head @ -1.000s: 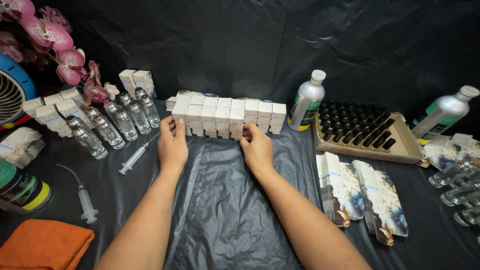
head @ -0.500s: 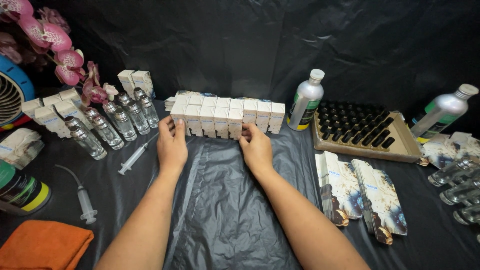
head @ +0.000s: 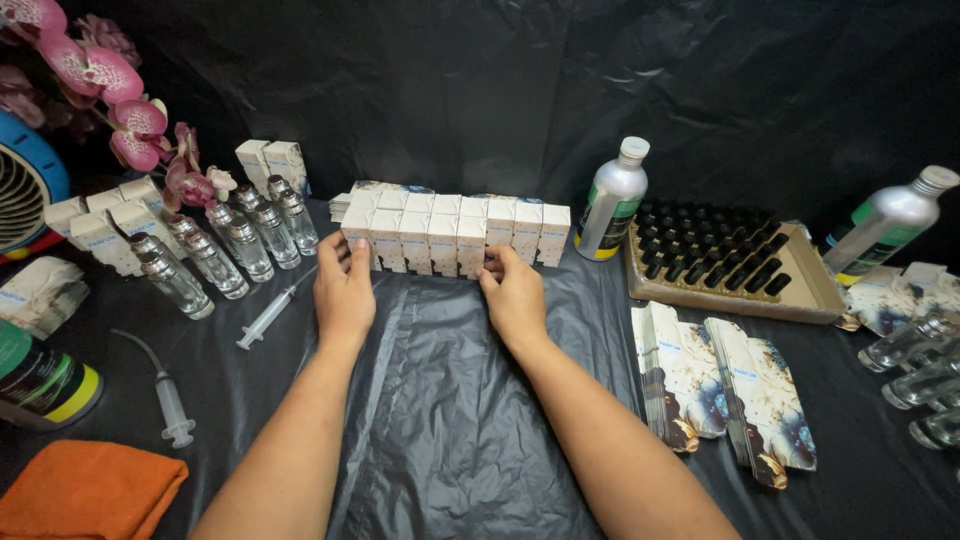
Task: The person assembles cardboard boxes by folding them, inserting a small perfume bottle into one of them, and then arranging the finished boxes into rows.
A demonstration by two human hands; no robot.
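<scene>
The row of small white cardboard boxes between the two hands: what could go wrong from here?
1. The row of small white cardboard boxes is bracketed only at its ends by the left hand and right hand; squeezed or slid, the middle boxes may buckle out or tip.
2. The creased black plastic sheet could snag the box bottoms.
3. The silver metal bottle with a white cap stands near the row's right end and might be knocked.

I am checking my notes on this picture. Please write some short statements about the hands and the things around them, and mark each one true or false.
1. Both hands, left hand and right hand, touch the row of small white boxes. True.
2. The syringe lies to the right of the right hand. False: it lies left of the left hand.
3. The orange cloth covers the boxes. False: it lies at the near left corner.
4. A silver bottle stands upright beside the tray of black caps. True.
</scene>
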